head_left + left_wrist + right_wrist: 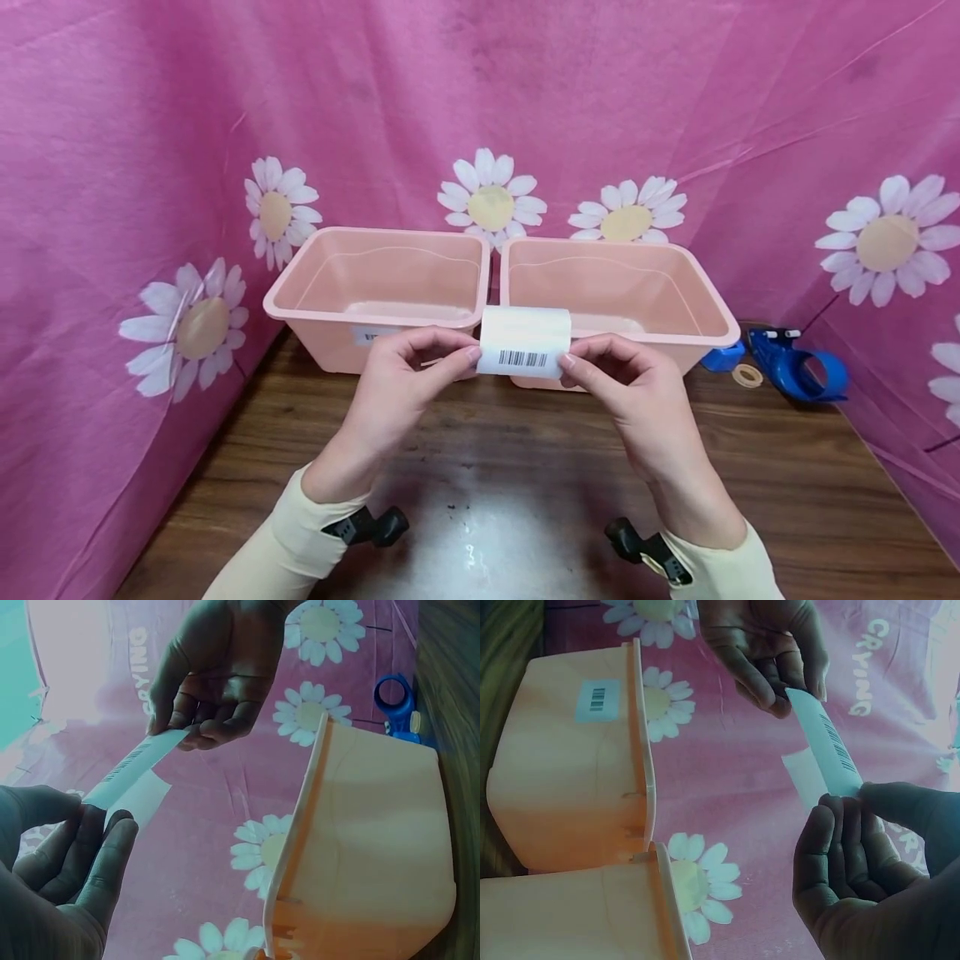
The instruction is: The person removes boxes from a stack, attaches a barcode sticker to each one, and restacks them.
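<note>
A white barcode label is stretched between both hands at the centre of the head view, its printed bars facing me and its surface bent in a curve. My left hand pinches its left edge between thumb and fingers. On the opposite edge, my right hand pinches in the same way. In the left wrist view the label looks folded over, with a loose flap beneath. Behind the hands stand two pink plastic bins, a left bin and a right bin, both upright.
The left bin bears a barcode sticker on its front. A blue tape dispenser and a small tan tape ring lie right of the bins. Pink flowered cloth encloses the wooden table at the back and sides.
</note>
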`<state>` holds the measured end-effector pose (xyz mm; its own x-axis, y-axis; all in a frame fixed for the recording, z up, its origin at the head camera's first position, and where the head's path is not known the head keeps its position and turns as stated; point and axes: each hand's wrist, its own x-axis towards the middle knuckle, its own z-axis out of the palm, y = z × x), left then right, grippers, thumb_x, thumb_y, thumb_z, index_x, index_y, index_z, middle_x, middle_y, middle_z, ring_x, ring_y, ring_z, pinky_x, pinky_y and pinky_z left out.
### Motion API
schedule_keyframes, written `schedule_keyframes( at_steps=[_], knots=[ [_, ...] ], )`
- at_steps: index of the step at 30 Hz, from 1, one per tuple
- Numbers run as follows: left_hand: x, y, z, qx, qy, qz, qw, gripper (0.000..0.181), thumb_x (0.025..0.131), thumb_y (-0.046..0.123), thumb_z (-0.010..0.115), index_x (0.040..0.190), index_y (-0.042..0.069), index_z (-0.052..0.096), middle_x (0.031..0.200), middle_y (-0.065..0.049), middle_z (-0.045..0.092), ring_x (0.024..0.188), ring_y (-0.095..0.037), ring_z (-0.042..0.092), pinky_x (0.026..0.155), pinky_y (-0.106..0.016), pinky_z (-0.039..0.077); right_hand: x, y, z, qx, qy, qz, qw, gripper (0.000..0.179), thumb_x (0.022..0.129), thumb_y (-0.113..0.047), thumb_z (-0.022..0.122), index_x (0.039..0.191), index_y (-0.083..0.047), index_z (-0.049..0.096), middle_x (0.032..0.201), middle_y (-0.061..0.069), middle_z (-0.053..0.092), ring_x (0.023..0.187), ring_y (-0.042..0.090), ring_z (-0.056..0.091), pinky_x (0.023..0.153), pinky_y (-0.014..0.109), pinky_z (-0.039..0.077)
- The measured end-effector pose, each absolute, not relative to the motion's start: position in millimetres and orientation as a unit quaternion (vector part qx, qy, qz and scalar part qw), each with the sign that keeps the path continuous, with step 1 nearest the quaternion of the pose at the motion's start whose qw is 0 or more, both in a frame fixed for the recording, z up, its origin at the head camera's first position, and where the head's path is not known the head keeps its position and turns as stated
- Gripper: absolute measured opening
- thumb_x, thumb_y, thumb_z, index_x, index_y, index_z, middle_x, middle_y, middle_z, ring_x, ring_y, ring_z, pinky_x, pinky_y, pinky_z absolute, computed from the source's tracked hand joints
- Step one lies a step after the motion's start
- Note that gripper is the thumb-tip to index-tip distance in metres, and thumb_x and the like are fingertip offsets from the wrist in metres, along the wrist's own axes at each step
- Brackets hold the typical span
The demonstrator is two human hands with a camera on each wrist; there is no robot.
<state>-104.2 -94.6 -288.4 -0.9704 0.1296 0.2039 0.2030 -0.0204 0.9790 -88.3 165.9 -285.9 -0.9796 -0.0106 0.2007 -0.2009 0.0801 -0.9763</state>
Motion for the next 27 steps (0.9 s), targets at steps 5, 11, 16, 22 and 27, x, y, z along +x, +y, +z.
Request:
schedule_keyframes(
  at_steps=[5,11,16,22,27],
  knots=[
    [-108,-96,-288,-0.117,-0.689,-0.715,0.022,0.019,0.099,-0.002,0.081,0.115,-0.011,0.081,0.107,-0.008,0.083,0.089,-0.008,0.078,0.086,-0.031,0.071,-88,168,-287,0.099,-0.766,0.632,0.057,0.015,0.101,-0.009,0.083,0.108,0.004,0.08,0.093,-0.002,0.079,0.086,0.014,0.073,0.078,0.024,0.064],
    [-111,-99,-288,-0.128,-0.676,-0.725,0.018,0.02,0.1,-0.005,0.077,0.117,-0.017,0.078,0.105,-0.004,0.082,0.088,-0.008,0.079,0.086,-0.036,0.072,-87,170,-286,0.122,-0.795,0.592,0.045,0.013,0.101,-0.012,0.084,0.107,0.0,0.082,0.094,-0.006,0.08,0.085,0.013,0.072,0.074,0.026,0.062],
    [-113,-100,-288,-0.147,-0.666,-0.731,0.02,0.019,0.1,-0.007,0.076,0.115,-0.02,0.076,0.104,-0.005,0.082,0.088,-0.012,0.08,0.087,-0.042,0.072,-88,172,-285,0.131,-0.802,0.582,0.041,0.012,0.102,-0.012,0.083,0.106,-0.001,0.081,0.093,-0.005,0.079,0.083,0.013,0.07,0.071,0.025,0.06],
    [-114,-99,-289,-0.149,-0.661,-0.735,0.018,0.019,0.1,-0.009,0.075,0.114,-0.022,0.074,0.102,-0.004,0.081,0.086,-0.012,0.081,0.084,-0.04,0.072,-88,173,-286,0.121,-0.805,0.579,0.04,0.012,0.101,-0.013,0.084,0.106,-0.002,0.082,0.092,-0.005,0.078,0.083,0.013,0.068,0.07,0.025,0.058],
    [-114,-97,-292,-0.115,-0.662,-0.74,0.037,0.019,0.101,-0.006,0.076,0.113,-0.021,0.074,0.096,0.002,0.08,0.081,-0.01,0.079,0.079,-0.037,0.072,-78,166,-282,0.083,-0.807,0.578,0.083,0.014,0.1,-0.019,0.087,0.106,-0.007,0.084,0.095,-0.007,0.08,0.086,0.013,0.07,0.075,0.023,0.06]
  ],
)
